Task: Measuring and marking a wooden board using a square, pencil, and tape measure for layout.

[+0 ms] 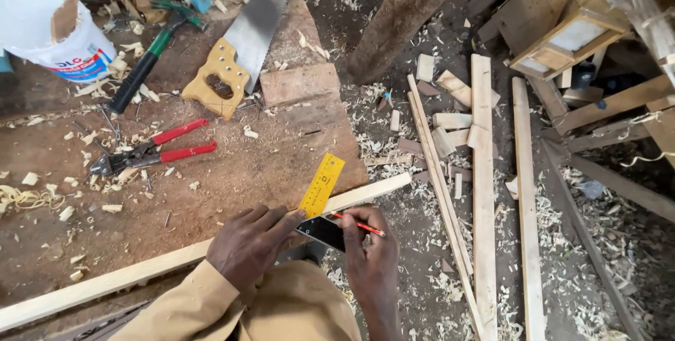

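Observation:
A long pale wooden strip (pixel 126 275) lies along the near edge of a worn brown workbench (pixel 232 172). Across it sits a try square with a yellow blade (pixel 322 184) and a black stock (pixel 323 230). My left hand (pixel 249 242) presses flat on the strip and the square, fingers spread against the blade's base. My right hand (pixel 369 249) grips a thin red pencil (pixel 360 225), its tip beside the square's blade on the strip.
On the bench lie red-handled pliers (pixel 151 151), a handsaw with a yellow handle (pixel 235 53), a green-handled hammer (pixel 151 53), a white bucket (pixel 53 31) and a wood block (pixel 299 84). Long laths (pixel 482 186), offcuts and shavings cover the floor at right, by a wooden frame (pixel 562 24).

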